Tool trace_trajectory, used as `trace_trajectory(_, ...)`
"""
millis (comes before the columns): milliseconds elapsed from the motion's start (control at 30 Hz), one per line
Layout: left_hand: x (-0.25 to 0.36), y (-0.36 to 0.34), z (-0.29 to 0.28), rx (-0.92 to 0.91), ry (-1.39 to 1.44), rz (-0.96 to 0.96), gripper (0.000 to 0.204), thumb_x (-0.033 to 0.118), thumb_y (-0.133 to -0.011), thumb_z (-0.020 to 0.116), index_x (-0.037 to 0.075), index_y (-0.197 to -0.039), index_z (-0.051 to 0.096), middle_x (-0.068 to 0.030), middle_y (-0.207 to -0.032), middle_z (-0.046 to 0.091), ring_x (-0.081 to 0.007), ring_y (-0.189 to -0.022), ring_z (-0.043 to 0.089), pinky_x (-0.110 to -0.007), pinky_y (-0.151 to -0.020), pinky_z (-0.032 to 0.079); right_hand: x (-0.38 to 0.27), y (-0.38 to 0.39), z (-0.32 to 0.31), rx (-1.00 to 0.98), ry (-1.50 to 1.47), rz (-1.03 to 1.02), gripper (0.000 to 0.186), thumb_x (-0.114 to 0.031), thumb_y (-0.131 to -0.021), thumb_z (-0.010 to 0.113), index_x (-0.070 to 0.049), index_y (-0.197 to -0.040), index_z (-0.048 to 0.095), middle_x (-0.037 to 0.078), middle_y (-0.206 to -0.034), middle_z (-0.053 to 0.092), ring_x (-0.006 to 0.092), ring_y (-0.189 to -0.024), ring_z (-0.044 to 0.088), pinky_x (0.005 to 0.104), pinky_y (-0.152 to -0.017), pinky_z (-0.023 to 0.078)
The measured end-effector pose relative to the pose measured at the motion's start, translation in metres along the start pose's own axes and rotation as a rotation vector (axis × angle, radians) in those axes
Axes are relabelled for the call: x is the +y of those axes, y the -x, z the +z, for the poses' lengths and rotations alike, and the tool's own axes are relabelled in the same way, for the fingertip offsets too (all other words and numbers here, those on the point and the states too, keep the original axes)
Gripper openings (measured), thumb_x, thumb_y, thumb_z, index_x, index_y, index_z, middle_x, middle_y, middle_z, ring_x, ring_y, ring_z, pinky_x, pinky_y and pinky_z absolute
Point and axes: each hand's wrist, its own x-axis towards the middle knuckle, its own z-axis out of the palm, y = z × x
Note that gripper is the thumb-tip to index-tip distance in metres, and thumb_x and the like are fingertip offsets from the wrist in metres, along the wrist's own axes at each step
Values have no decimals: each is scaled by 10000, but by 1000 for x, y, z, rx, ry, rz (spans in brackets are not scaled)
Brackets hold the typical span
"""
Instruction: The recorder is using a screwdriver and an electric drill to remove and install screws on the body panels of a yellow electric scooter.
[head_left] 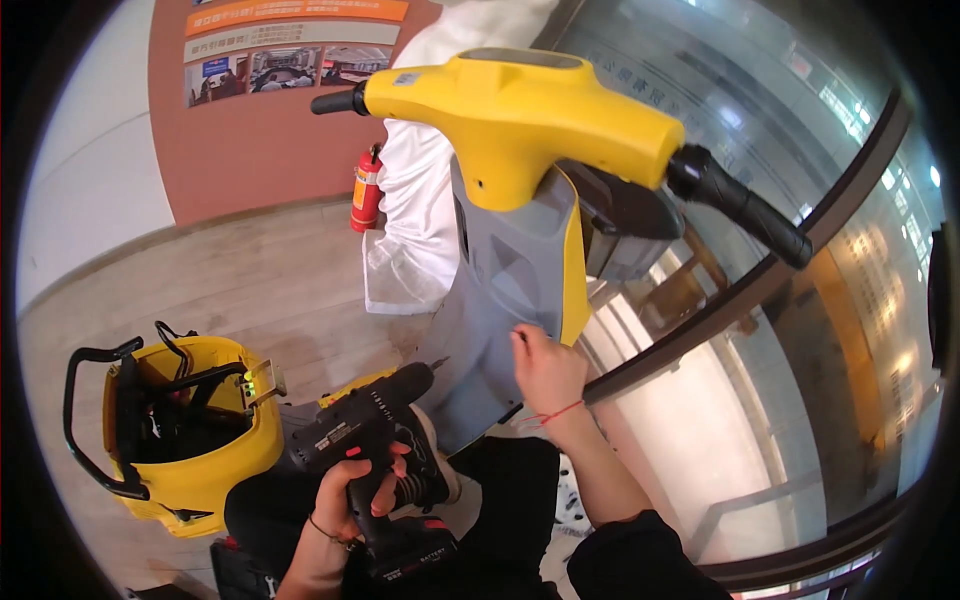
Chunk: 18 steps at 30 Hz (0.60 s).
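Observation:
A black cordless drill is held by its grip in my left hand. Its bit points up and to the right, toward the grey front panel of an electric scooter. My right hand is closed in a pinch at the lower right part of that panel; a tiny dark spot shows at the fingertips, too small to name. Whether the fingers touch the panel I cannot tell. Above the panel stands the scooter's yellow handlebar cover, with a black grip at each end.
The yellow rear body of the scooter, with a black rail and an uncovered cavity, is at the left. A red fire extinguisher stands by the wall beside white draped cloth. Glass panels with a dark frame run along the right.

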Motion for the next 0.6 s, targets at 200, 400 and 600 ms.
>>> trace_trajectory(200,-21,23,-15,48,87,3,564,311,-816,525,-84,-1215,472,-133,-931,552,-123,-456,424,-244,-411,367,133,163,39,-44,-810,752,176,-184,-938,561,-44,-1021,630,94,-728,683,160,-647,676,278,-588,517)
trace_trajectory(400,-37,24,-8,152,36,-27,486,279,-852,524,-67,-1184,449,-116,-916,510,-107,-444,392,-217,-379,357,237,398,94,-241,-720,1420,279,-219,-901,536,-6,-1050,637,129,-686,676,149,-511,607,272,-434,461)
trace_trajectory(600,-55,17,2,265,-10,-84,501,270,-862,539,-58,-1218,408,-124,-942,498,-105,-453,390,-218,-387,356,241,529,148,-691,-579,1509,153,-254,-800,620,-102,-799,643,56,-593,623,150,-503,592,329,-438,437)
